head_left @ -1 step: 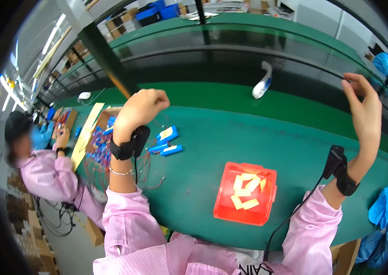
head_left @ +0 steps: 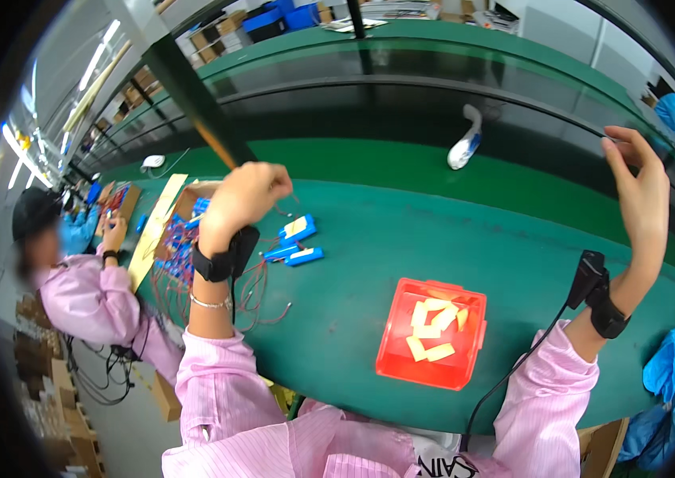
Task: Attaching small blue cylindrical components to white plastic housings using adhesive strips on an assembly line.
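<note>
My left hand (head_left: 246,199) is raised over the far left of the green table, its fingers curled together in a pinch. A thin wire shows just beside its fingertips; whether they grip it is unclear. Below and right of that hand lie several blue wrapped battery packs (head_left: 298,229) with pale labels and thin leads. My right hand (head_left: 642,191) is held up at the far right, thumb and fingertips nearly meeting. Anything between them is too small to make out. Between my arms sits a red plastic bin (head_left: 389,362) with several pale yellow pieces (head_left: 428,332) inside.
A cardboard box (head_left: 204,189) of blue packs and tangled wires (head_left: 254,291) stands left. Beyond the table, a white and blue object (head_left: 462,151) lies near the dark rail. A co-worker in pink (head_left: 86,307) works at left. Blue cloth (head_left: 664,362) hangs right.
The view has shifted slightly, so table items appear a little to the right. My left hand sits slightly lower against the scene, and a wire now shows by its fingertips. My right hand keeps its pose.
</note>
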Demonstrator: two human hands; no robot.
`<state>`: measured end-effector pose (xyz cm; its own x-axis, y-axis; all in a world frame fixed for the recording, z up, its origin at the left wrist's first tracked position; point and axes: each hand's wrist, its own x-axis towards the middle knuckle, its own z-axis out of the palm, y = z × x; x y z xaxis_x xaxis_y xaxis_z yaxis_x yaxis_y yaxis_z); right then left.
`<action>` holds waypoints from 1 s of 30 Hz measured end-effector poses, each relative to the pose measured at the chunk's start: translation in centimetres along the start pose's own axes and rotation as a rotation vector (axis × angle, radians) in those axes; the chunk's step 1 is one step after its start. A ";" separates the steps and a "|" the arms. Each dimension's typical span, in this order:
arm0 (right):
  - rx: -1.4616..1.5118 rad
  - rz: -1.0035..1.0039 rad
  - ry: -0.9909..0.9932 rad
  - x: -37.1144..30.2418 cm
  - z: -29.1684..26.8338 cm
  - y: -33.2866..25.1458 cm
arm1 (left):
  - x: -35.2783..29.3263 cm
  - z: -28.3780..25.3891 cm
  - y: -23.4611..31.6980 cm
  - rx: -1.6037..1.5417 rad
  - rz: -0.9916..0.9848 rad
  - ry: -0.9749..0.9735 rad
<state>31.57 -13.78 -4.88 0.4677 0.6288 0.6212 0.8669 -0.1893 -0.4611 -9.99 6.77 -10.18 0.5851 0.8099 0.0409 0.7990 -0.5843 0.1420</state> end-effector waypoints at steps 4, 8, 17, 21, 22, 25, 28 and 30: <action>0.019 0.038 -0.068 0.4 -0.5 0.6 | -5.4 3.8 -2.0 0.004 -0.088 -0.081; 0.069 -0.028 -0.085 0.3 -0.3 1.0 | -7.3 7.4 -1.7 0.019 -0.132 0.050; 0.086 -0.026 -0.071 0.3 -0.5 1.7 | -8.3 8.3 1.2 0.060 0.118 0.177; 0.133 -0.049 -0.082 0.1 -0.5 1.3 | -8.8 8.4 2.7 0.043 0.105 0.205; 0.157 -0.045 -0.084 0.0 -0.4 1.1 | -9.0 8.4 2.8 0.061 0.117 0.223; 0.176 -0.092 -0.062 -0.4 -0.2 -0.4 | -8.5 8.0 3.3 0.025 0.182 0.344; 0.231 -0.115 -0.143 -0.8 1.2 -2.1 | -7.1 5.4 5.5 -0.389 0.043 0.433; 0.326 -0.232 -0.147 -0.9 1.9 -2.3 | -4.5 3.0 8.7 -0.454 0.215 0.590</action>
<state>28.88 -12.47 -5.57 0.2169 0.7323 0.6456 0.8352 0.2032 -0.5111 -5.22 -2.12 -12.11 0.4478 0.6485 0.6156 0.4665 -0.7568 0.4579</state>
